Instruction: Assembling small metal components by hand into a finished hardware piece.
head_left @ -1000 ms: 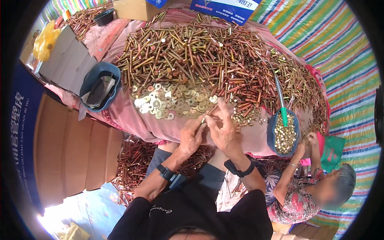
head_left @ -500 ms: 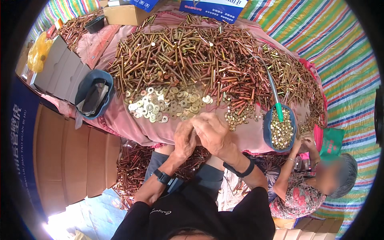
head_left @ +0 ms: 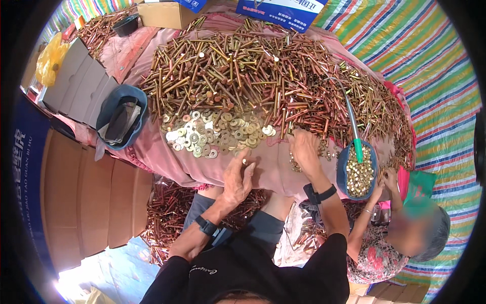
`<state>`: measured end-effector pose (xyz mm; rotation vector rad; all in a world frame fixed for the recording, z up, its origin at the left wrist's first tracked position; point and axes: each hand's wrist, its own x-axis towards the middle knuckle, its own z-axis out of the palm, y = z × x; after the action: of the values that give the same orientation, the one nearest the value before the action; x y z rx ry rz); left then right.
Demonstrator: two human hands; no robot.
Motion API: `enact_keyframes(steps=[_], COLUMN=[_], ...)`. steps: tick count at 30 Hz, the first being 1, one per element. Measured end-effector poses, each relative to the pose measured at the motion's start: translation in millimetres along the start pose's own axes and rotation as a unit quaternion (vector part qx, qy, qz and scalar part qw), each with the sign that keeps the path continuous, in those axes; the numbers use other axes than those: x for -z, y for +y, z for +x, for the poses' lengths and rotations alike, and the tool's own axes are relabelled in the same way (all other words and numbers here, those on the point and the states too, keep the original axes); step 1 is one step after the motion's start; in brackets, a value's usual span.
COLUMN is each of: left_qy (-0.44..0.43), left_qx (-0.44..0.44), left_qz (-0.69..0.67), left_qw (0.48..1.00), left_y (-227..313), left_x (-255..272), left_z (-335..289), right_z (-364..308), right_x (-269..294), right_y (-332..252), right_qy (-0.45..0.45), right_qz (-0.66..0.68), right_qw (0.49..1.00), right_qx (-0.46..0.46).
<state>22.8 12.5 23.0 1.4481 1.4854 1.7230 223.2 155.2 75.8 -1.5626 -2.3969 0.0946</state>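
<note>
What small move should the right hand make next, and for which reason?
The right hand should probably pick one of the reddish rods: it is at their near edge, beside loose brass-coloured nuts, while the left hand, apart from it, holds a small shiny piece. Whether the right hand already grips something is hidden.

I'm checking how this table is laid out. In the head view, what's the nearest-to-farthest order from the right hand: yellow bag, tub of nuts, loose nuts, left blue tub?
From the right hand:
1. Loose nuts, right beside it
2. Tub of nuts, to its right
3. Left blue tub, across to the left
4. Yellow bag, far upper left
</note>
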Motion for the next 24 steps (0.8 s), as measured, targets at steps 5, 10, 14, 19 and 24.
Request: enact_keyframes(steps=[5, 10, 14, 19, 24], left_qy=[-0.002, -0.031, -0.075, -0.068, -0.047], left_qx=[-0.044, -0.024, 0.024, -0.018, -0.055], left_qz=[0.029, 0.051, 0.049, 0.030, 0.013], left_qw=[0.999, 0.998, 0.996, 0.997, 0.997], left_y=[-9.7, -5.2, -6.7, -5.6, -12.2], left_x=[-3.5, 1.3, 0.7, -1.9, -0.5], left_z=[1.5, 4.0, 5.2, 6.7, 6.8], right_z=[14.6, -6.4, -26.6, -39.0, -37.0], right_x=[-4.4, 11.8, 8.8, 10.1, 28.6], right_y=[1.4, -33.0, -49.7, -67.8, -92.2], right_qy=[0.014, -0.136, -0.132, -0.135, -0.164], right_qz=[0.002, 0.541, 0.755, 0.718, 0.544], right_qw=[1.000, 0.806, 0.617, 0.675, 0.820], right_qx=[0.023, -0.196, -0.176, -0.100, -0.062])
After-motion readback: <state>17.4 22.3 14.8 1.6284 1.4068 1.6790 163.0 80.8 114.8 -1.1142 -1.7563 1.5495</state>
